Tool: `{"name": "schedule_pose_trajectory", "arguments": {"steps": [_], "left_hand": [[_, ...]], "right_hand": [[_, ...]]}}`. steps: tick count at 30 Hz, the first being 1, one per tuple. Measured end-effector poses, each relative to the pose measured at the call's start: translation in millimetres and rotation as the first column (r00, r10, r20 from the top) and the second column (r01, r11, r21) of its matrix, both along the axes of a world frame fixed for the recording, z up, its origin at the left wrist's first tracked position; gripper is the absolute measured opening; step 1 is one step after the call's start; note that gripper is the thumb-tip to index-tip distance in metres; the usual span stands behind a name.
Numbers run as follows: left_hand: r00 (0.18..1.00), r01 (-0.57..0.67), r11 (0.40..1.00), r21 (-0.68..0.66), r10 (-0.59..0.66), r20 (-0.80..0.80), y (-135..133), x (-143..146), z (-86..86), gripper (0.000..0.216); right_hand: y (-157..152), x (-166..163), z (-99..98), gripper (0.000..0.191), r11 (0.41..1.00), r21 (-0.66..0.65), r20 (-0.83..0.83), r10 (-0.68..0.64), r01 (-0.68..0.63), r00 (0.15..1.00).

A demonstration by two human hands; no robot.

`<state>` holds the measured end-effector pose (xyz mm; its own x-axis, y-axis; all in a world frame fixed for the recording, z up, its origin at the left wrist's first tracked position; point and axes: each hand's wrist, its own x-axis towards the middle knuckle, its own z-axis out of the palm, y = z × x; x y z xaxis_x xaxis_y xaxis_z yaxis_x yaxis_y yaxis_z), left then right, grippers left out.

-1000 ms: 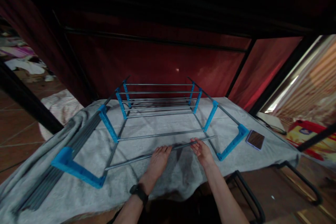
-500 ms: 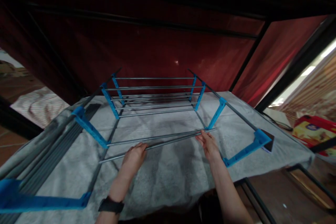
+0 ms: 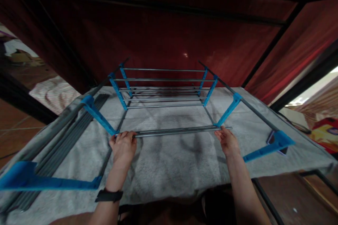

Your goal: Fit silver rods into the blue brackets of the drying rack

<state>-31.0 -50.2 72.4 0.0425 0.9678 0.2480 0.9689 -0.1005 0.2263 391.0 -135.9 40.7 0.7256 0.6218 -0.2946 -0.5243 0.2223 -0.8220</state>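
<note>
A rack of grey metal tubes and blue plastic brackets lies on a grey cloth (image 3: 169, 168). My left hand (image 3: 124, 145) is closed around the left part of a thin metal rod (image 3: 169, 133), close to the foot of a blue bracket (image 3: 101, 117). With fingers and thumb, my right hand (image 3: 227, 141) grips the same rod near its right end, just below another blue bracket (image 3: 227, 110). The rod runs close along a second rod between these two brackets. Fingers hide its left tip. Several crossbars (image 3: 166, 80) join the brackets at the far end.
Several loose grey tubes (image 3: 67, 144) lie on the cloth at the left. Nearest me are a left bracket (image 3: 60, 182) and a right bracket (image 3: 269, 148); a phone-like dark object (image 3: 271, 137) lies by the latter. Dark posts and red sheeting (image 3: 158, 38) stand behind.
My left hand has slid left and away from me along the rod, toward the left bracket. The rod, slanted before, now lies nearly parallel to the second rod. The view has shifted slightly.
</note>
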Motion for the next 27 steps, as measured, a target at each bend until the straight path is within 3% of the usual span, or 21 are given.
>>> {"name": "schedule_pose_trajectory", "arguments": {"steps": [4,8,10,13,16,19,22,27], "left_hand": [[0.958,-0.232,0.969,0.084,0.213,0.19,-1.0,-9.8,1.2,0.021],[0.808,-0.315,0.948,0.039,0.247,0.535,8.3,-18.8,1.4,0.03],[0.626,-0.308,0.95,-0.059,0.249,0.739,14.0,-18.6,0.5,0.032],[0.203,-0.274,0.949,-0.153,0.213,0.956,17.9,-13.0,0.2,0.038],[-0.184,-0.244,0.955,-0.171,0.127,0.975,15.7,-7.9,2.8,0.043],[-0.425,-0.13,0.954,-0.271,0.193,0.884,11.5,-6.0,5.8,0.035],[-0.512,-0.081,0.939,-0.333,0.247,0.823,8.4,-3.6,6.0,0.028],[-0.546,-0.018,0.946,-0.323,0.261,0.796,3.0,4.0,2.8,0.015]], "right_hand": [[-4.5,6.6,-0.7,0.007,1.0,-0.004,-0.034,0.02,-0.02,0.999],[-6.0,6.8,1.6,0.007,1.0,-0.003,-0.06,0.015,-0.015,0.998],[-5.8,6.2,2.5,0.008,1.0,0.001,-0.056,0.005,-0.005,0.998],[-5.2,6.6,2.0,0.008,1.0,-0.002,-0.042,-0.001,0.001,0.999],[-4.9,10.2,-2.0,0.008,0.999,-0.035,-0.023,0.005,-0.006,1.0],[-3.9,16.4,-9.4,0.008,0.997,-0.07,-0.015,0.014,-0.015,1.0],[-1.6,22.8,-18.0,0.01,0.993,-0.114,-0.014,0.022,-0.023,1.0],[1.8,29.9,-31.7,0.011,0.987,-0.151,-0.007,0.048,-0.048,0.999]]}}
